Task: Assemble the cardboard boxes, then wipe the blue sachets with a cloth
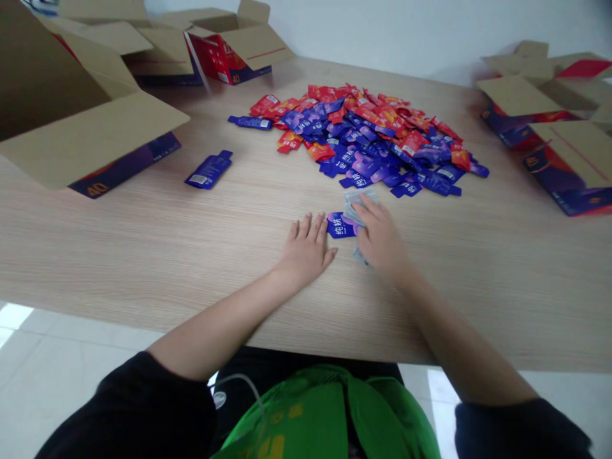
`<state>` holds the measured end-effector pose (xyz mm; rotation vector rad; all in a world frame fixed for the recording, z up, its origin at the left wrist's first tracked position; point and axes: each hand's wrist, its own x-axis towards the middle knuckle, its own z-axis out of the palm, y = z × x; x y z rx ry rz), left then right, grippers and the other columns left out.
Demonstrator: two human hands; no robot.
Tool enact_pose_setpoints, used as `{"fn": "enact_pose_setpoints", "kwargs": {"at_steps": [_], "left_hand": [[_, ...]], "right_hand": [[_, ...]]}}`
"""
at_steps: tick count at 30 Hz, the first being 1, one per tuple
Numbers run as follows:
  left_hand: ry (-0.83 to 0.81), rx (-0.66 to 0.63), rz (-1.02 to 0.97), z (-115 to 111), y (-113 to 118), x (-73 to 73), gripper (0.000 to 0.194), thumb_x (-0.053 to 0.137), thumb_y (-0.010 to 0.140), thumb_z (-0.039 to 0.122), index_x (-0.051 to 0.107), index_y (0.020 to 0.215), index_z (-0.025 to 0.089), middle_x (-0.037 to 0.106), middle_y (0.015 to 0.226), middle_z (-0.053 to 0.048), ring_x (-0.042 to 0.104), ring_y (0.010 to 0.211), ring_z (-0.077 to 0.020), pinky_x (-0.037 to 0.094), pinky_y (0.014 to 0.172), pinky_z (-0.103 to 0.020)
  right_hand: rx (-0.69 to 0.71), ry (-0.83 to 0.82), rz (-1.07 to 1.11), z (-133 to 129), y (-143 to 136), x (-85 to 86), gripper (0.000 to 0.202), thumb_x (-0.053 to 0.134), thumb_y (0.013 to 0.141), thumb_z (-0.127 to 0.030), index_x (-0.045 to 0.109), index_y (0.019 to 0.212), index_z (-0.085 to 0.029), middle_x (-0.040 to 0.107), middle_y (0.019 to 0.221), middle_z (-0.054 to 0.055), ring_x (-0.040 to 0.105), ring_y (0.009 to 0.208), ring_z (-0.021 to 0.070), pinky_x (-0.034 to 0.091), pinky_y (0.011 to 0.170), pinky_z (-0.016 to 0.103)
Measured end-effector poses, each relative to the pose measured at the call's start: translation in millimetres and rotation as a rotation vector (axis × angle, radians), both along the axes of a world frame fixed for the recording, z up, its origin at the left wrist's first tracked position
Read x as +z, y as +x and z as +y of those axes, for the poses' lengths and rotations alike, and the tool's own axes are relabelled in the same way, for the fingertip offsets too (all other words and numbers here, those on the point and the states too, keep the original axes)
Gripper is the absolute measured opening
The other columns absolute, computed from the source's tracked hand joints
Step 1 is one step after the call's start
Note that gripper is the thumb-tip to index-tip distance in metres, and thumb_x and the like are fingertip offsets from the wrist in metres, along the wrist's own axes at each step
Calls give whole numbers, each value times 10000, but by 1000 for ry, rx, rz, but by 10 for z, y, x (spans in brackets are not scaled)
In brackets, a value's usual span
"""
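A purple sachet (338, 227) with white lettering lies flat on the table in front of me. My left hand (307, 250) rests palm down at its left end, fingers stretched out, the fingertips at the sachet's edge. Over its right part my right hand (381, 233) presses a thin, crumpled grey cloth (356, 203); more of the cloth shows below the fingers. Hand and cloth hide that end of the sachet, and the right hand is slightly blurred.
Beyond my hands lies a heap of red sachets (414, 141) and purple sachets (366, 164). A single purple sachet (209, 171) lies to the left. Open cartons stand at the left (129, 162), back left (232, 60) and right (568, 185) of the wooden table (143, 255).
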<state>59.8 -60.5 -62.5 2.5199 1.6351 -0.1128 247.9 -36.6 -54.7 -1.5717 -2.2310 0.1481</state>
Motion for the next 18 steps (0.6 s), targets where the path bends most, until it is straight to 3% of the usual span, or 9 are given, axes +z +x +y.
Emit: {"fn": "enact_pose_setpoints", "kwargs": {"at_steps": [3, 6, 15, 18], "left_hand": [[4, -10, 13, 2, -1, -1, 722, 314, 1052, 505, 281, 1611, 48, 163, 1705, -135, 143, 1578, -356, 185, 1265, -543], [-4, -14, 18, 7, -3, 7, 721, 322, 1053, 504, 281, 1611, 48, 167, 1703, -137, 150, 1577, -356, 193, 1264, -543], [2, -4, 5, 7, -13, -1, 728, 315, 1052, 502, 240, 1626, 61, 168, 1705, -128, 148, 1577, -357, 204, 1261, -540], [13, -13, -4, 2, -22, -8, 718, 305, 1053, 499, 253, 1623, 64, 173, 1705, -129, 151, 1576, -359, 205, 1259, -540]], "right_hand": [[88, -40, -82, -28, -231, -47, 577, 383, 907, -105, 568, 1453, -109, 437, 1612, 97, 371, 1476, 315, 324, 1230, 514], [89, -44, -135, -58, -257, -103, 585, 411, 906, -108, 564, 1467, -166, 439, 1615, 49, 389, 1445, 331, 371, 1194, 521], [-111, -33, -123, -43, 245, -195, 577, 379, 909, -120, 561, 1457, -98, 506, 1550, 160, 477, 1393, 346, 407, 1148, 566], [-126, -67, -115, -14, 365, -193, 568, 387, 900, -118, 596, 1428, -108, 524, 1541, 140, 507, 1376, 324, 415, 1157, 534]]}}
